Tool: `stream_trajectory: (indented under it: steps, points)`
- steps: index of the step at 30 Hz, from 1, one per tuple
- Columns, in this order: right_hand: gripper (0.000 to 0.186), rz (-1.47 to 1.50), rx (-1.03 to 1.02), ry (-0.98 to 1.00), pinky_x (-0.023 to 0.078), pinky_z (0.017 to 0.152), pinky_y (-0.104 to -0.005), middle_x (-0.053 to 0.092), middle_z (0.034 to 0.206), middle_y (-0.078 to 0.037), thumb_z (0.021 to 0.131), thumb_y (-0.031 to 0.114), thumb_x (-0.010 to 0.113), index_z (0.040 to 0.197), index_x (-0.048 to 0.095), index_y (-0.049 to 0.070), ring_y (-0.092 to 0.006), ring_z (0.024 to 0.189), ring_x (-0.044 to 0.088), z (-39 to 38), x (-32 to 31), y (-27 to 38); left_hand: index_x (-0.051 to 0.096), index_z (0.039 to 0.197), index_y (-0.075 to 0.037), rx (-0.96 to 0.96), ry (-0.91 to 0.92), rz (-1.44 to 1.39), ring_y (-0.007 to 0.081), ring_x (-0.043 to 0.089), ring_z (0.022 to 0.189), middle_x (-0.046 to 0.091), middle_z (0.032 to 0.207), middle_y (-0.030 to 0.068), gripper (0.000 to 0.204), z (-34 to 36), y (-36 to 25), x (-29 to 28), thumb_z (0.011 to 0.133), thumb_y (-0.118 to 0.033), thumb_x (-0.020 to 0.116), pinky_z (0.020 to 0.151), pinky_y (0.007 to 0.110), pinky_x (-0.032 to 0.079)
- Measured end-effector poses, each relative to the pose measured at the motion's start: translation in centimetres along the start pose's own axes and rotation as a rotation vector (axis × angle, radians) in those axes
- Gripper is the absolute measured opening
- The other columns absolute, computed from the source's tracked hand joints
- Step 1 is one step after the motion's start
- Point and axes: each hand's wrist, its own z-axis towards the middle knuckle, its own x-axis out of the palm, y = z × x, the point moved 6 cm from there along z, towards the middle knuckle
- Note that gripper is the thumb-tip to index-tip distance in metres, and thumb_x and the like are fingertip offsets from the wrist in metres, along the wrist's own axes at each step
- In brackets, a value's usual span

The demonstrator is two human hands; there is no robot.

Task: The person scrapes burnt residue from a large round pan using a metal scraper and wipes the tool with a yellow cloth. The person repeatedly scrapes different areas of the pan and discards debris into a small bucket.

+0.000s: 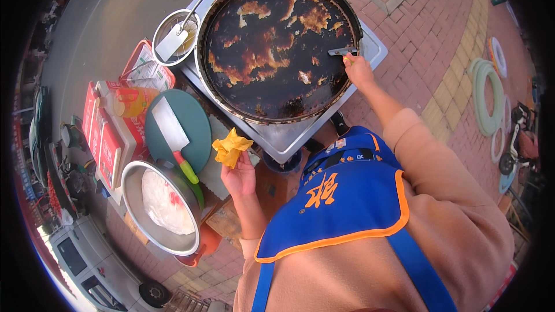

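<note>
A large round griddle pan [315,89] sits in front of me, its dark surface patched with browned, crusty residue. At its right side my right hand [359,69] is closed around the handle of a flat scraper [341,52], whose metal blade lies over the pan inside the rim. My left hand [239,176] is raised near the pan's lower left, fingers closed on a crumpled yellow cloth [231,147]. Left of that hand, a cleaver [169,122] with a red and green handle rests on a round green cutting board [198,127].
Under the pan is a metal stove top [283,141]. A steel bowl [134,211] holding a white mass stands lower left. Upper left, a small pot [159,52] holds a long-handled flat spatula [172,43]. Boxes [107,153] lie farther left; a van [92,263] is beyond.
</note>
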Motion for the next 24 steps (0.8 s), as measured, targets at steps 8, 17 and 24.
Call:
stream_trajectory:
  steps: [8,17,24]
  points:
    - [0.032,-0.004,-0.004,0.011,0.052,0.091,-0.0473,0.070,0.112,-0.019,0.093,0.033,0.064,0.122,0.071,0.019,-0.0401,0.106,0.065,3.1,0.6,-0.6,0.053,0.133,0.002,-0.003,0.024,-0.006,0.0281,0.061,0.121,0.061,0.133,0.0154,0.037,0.3,0.3,-0.4,0.100,-0.012,0.047,0.104,0.041,0.053]
    - [0.031,-0.047,-0.009,0.041,0.053,0.091,-0.0476,0.070,0.113,-0.018,0.092,0.034,0.065,0.119,0.072,0.021,-0.0395,0.106,0.066,5.1,0.1,0.2,0.052,0.134,0.002,0.003,0.036,-0.005,0.0283,0.061,0.121,0.061,0.133,0.0154,0.038,0.1,0.7,0.0,0.100,-0.012,0.046,0.105,0.041,0.052]
    - [0.030,-0.048,-0.008,0.049,0.053,0.091,-0.0475,0.070,0.113,-0.018,0.091,0.035,0.065,0.117,0.073,0.021,-0.0395,0.107,0.065,6.0,-0.2,0.6,0.052,0.135,0.002,0.031,0.018,-0.006,0.0283,0.059,0.123,0.059,0.135,0.0151,0.038,-0.3,1.0,0.5,0.100,-0.012,0.045,0.106,0.041,0.051]
